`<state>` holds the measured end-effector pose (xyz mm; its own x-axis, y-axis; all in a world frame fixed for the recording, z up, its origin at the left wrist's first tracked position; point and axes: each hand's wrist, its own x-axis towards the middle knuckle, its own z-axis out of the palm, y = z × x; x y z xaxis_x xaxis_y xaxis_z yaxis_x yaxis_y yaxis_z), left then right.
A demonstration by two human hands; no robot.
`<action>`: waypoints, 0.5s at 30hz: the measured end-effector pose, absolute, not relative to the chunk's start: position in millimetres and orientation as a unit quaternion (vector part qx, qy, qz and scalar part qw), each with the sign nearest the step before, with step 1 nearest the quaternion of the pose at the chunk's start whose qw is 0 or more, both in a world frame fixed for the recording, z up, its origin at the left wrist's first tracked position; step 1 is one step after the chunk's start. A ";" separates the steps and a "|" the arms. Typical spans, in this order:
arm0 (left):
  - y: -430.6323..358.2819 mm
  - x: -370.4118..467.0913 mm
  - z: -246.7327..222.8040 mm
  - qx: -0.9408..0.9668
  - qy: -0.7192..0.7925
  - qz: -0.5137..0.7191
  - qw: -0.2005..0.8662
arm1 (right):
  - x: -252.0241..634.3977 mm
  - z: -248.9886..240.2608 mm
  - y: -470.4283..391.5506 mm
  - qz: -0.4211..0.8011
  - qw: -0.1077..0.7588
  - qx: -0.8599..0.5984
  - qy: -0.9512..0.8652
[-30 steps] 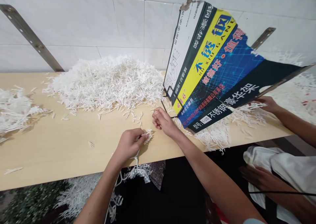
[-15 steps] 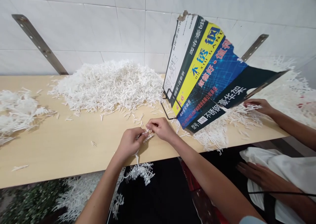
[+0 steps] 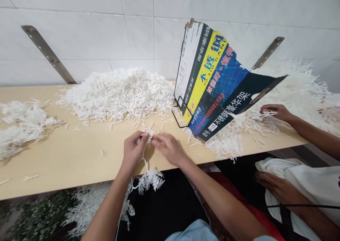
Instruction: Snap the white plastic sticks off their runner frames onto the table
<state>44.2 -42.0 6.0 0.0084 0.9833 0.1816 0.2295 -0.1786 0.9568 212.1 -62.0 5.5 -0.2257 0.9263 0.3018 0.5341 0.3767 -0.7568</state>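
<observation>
Thumb and fingers of my left hand (image 3: 134, 147) are closed on a white branched plastic strand (image 3: 143, 158), over the front part of the table. Its bushy lower end (image 3: 151, 180) hangs past the table edge, in front of my dark clothing. Just right of the left fingertips is my right hand (image 3: 168, 149), its fingers curled and smeared by motion. Whether it grips a small white piece is unclear. Behind both hands lies a large heap of small white plastic sprigs (image 3: 122, 94), with loose pieces scattered before it.
A printed cardboard sheet (image 3: 209, 81) stands in a black wire holder (image 3: 178, 118). Another person's hand (image 3: 276, 112) holds white sprigs beyond it. A smaller white heap (image 3: 21, 127) lies left on the wooden table (image 3: 79, 163). Green foliage (image 3: 39, 212) and more white strands (image 3: 87, 202) are below the edge.
My right hand has come away from the strand's tip and blurs. My left hand has shifted slightly left and turned more upright, still holding the strand. The view has shifted a little.
</observation>
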 end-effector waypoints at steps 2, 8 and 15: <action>-49.5 48.7 7.1 0.571 0.501 0.494 0.422 | 192.7 1.1 -89.3 0.270 0.357 -0.517 -0.730; -73.1 48.6 12.5 0.497 0.475 0.499 0.527 | 181.7 -9.8 -120.9 0.499 0.492 -0.441 -0.560; -76.7 36.0 3.7 0.548 0.486 0.461 0.502 | 193.3 -7.5 -99.4 0.512 0.563 -0.435 -0.481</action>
<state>36.0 -76.7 3.7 0.1032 0.9945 0.0178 0.0692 -0.0250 0.9973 193.3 -99.4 -7.5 0.0126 0.9954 0.0953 -0.1588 0.0961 -0.9826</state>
